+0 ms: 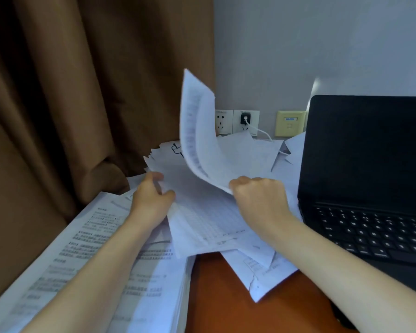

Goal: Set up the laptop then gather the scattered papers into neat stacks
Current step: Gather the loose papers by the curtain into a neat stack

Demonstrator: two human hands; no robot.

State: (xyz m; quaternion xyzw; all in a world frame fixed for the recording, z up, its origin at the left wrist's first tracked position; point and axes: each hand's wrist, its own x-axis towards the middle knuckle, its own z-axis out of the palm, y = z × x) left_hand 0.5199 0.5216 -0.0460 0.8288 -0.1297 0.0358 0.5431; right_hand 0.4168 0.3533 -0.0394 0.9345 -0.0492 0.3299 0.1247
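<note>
Two hands among loose papers (pixel 262 272) left of the open laptop (pixel 365 164).
Nearest, a thick printed stack (pixel 94 260) lies on the orange-brown desk (pixel 226 296), well left of the laptop, whose screen is dark. Further in, just left of the laptop, the left hand (pixel 151 198) pinches the edge of a fanned sheaf (pixel 202 219); the right hand (pixel 259 198), fisted, grips a curled sheet (pixel 197 131) that stands upright. Beyond, wall sockets (pixel 235 121) sit behind and left of the laptop.
</note>
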